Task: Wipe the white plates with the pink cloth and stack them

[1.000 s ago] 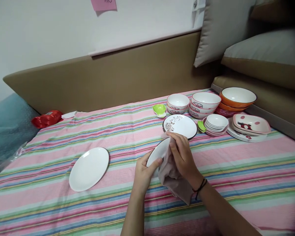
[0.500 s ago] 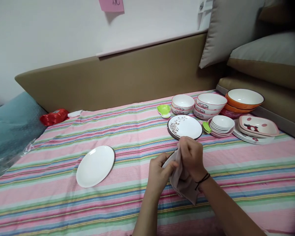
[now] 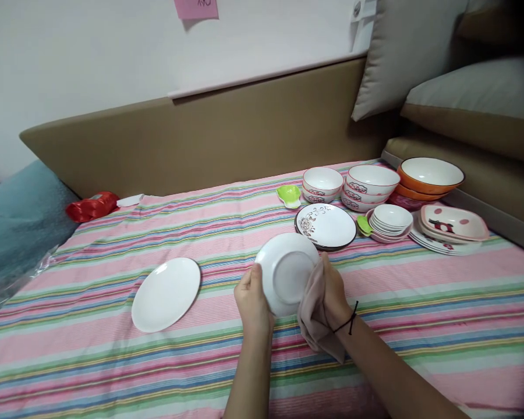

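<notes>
A white plate (image 3: 283,270) is held up in front of me, its underside with the round foot ring facing me. My left hand (image 3: 254,299) grips its left edge, thumb on the underside. At the right edge, my right hand (image 3: 334,288) is closed on a greyish-pink cloth (image 3: 314,314), which drapes over the rim and hangs below. Just behind stands a stack of dark-rimmed plates (image 3: 332,224) with a flower pattern. Off to the left, a white oval plate (image 3: 168,294) lies on the striped cloth covering (image 3: 91,349).
Behind on the right are red-rimmed bowls (image 3: 373,180), orange bowls (image 3: 432,171), small white bowls (image 3: 393,215), a pink-rimmed dish (image 3: 454,222) and a green dish (image 3: 289,195). A red shiny bundle (image 3: 92,206) lies far left. A brown padded board (image 3: 222,139) runs along the back.
The plate has turned from edge-on, mostly covered by the cloth, to showing its underside. My left hand has shifted left with it; the cloth now sits at the right edge.
</notes>
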Tool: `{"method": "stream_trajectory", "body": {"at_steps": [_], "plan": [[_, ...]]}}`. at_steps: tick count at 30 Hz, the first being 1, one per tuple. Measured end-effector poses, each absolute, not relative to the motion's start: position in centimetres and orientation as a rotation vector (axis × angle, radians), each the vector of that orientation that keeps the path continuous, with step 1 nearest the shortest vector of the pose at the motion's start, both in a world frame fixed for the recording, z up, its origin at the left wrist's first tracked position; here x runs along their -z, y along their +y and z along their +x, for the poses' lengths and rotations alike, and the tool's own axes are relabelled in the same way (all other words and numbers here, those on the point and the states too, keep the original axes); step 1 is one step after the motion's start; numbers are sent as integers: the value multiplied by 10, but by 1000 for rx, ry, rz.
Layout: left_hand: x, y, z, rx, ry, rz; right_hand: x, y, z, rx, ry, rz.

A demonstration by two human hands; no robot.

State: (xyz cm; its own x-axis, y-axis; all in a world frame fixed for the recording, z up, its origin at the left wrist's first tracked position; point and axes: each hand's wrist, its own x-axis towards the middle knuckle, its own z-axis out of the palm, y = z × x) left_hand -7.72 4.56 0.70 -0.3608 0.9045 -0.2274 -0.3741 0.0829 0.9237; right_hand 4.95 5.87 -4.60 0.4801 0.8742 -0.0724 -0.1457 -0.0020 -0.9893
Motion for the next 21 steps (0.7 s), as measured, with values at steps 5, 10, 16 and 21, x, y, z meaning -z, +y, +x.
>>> {"method": "stream_trajectory", "body": {"at_steps": [5, 10, 16, 21], "plan": [[-11, 54, -86, -1528, 1271, 603, 35, 60, 47, -1036, -655, -1355], [-14, 52, -95, -1410, 1513, 1017, 15, 72, 61, -725, -898, -1557], [-19, 52, -96, -1315, 1627, 1350, 4, 85, 69, -501, -1127, -1532], [-18, 49, -96, -1195, 1629, 1758, -8, 76, 54, -309, -1388, -1504]]}}
